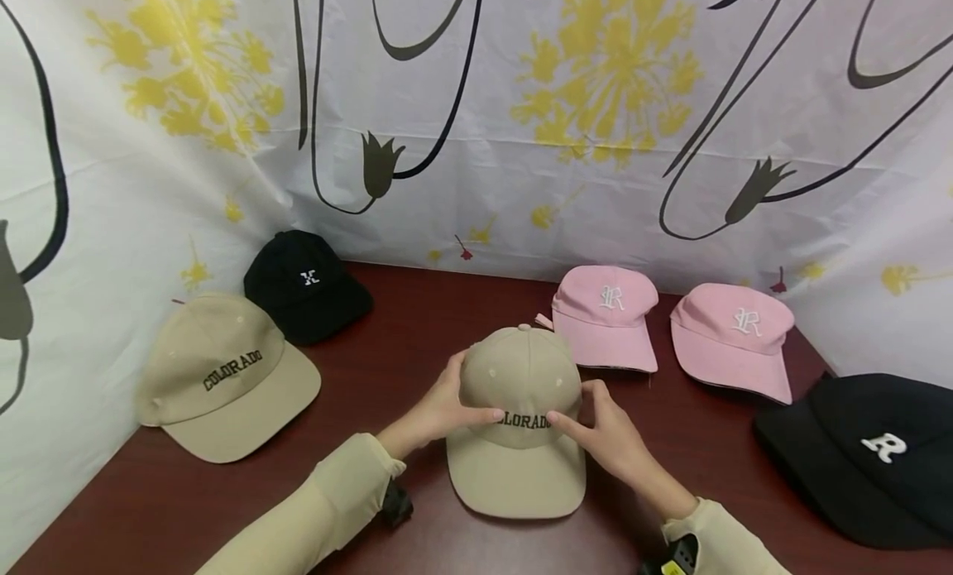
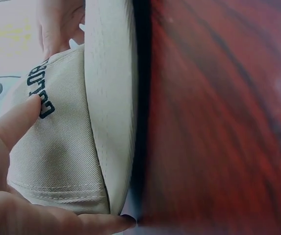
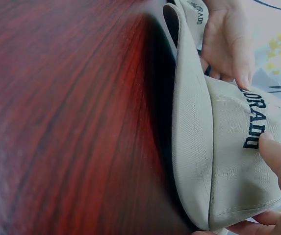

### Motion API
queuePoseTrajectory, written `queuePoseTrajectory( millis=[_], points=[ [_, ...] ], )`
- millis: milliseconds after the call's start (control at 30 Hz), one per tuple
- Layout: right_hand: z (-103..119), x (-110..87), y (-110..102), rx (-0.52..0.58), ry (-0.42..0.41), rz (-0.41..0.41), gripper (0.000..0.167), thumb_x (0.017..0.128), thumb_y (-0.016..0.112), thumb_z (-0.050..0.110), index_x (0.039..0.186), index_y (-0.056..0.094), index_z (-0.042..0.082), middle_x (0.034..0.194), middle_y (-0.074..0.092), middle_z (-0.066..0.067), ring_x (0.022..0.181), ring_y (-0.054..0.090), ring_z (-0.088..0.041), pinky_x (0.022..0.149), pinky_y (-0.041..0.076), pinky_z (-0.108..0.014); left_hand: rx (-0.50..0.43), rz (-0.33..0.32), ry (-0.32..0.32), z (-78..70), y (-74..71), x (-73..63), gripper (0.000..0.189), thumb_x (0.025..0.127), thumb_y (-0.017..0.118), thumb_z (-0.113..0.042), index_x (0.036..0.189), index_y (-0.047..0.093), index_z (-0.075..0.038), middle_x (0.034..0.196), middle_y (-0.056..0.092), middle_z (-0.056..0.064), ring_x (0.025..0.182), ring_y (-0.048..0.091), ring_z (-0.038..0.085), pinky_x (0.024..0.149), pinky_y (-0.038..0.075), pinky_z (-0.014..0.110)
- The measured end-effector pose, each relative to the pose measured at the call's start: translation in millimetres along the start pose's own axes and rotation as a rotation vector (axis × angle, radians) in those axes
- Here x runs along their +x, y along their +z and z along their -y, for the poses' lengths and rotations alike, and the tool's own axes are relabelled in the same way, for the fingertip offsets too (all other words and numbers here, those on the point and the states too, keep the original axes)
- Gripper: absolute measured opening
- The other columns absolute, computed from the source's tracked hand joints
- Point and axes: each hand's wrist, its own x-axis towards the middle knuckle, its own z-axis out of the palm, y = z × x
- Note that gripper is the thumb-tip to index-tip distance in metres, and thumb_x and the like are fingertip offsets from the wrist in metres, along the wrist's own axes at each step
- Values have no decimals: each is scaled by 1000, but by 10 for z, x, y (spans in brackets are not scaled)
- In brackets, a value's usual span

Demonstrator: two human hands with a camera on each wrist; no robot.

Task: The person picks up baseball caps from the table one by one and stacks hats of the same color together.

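A beige baseball cap (image 1: pixel 519 385) lettered COLORADO sits on the dark red table, its brim toward me. My left hand (image 1: pixel 441 408) grips the crown's left side, with the thumb lying over the first letters. On the other side my right hand (image 1: pixel 615 436) grips it too, its thumb on the last letters. In the left wrist view, a finger (image 2: pixel 106 223) of the left hand reaches along the cap's lower edge where crown and brim meet. The right wrist view shows the right thumb (image 3: pixel 277 154) against the lettering; most of that hand's fingers are hidden behind the crown.
A second beige COLORADO cap (image 1: pixel 223 380) lies at the left, with a black cap (image 1: pixel 298 289) behind it. Two pink caps, one nearer the middle (image 1: pixel 605 306) and one farther right (image 1: pixel 733 339), stand at the back right. A larger black cap (image 1: pixel 867 459) is at the right edge.
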Motion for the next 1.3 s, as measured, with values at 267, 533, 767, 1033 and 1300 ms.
queuePoseTrajectory(
  millis=[267, 533, 767, 1033, 1300],
  points=[
    [-10, -2, -37, -133, -6, 10, 60, 78, 65, 52, 113, 45, 8, 86, 59, -6, 74, 54, -16, 59, 42, -33, 31, 23, 0, 22, 4, 39, 98, 69, 80, -25, 140, 20, 2, 137, 31, 24, 122, 35, 35, 95, 32, 51],
    [-18, 1, -52, -172, 14, 22, 61, 78, 63, 57, 113, 45, 11, 85, 60, -3, 74, 55, -13, 60, 42, -35, 98, 58, -52, -19, -8, 67, 98, 70, 80, -26, 140, 18, 4, 137, 30, 26, 123, 34, 37, 96, 31, 52],
    [-72, 34, -127, -119, -49, 46, 61, 79, 66, 49, 118, 46, 6, 102, 61, -11, 89, 58, -22, 70, 45, -40, 154, 117, -59, -73, -48, 67, 99, 72, 77, -28, 141, 14, 4, 136, 29, 27, 124, 32, 37, 96, 31, 52],
    [-38, 134, -306, -55, -143, 6, 68, 83, 63, 46, 131, 44, 2, 126, 51, -18, 116, 47, -34, 91, 38, -51, 191, 150, -83, -140, -185, 49, 99, 75, 73, -36, 142, 12, 5, 139, 24, 26, 127, 28, 37, 97, 30, 53],
    [133, 359, -351, -12, -181, 5, 75, 85, 60, 46, 138, 36, -2, 136, 41, -20, 125, 37, -33, 98, 30, -51, 191, 113, -77, -229, -393, 67, 96, 80, 67, -41, 145, 9, -1, 145, 17, 23, 132, 21, 35, 100, 27, 52]
  ],
)
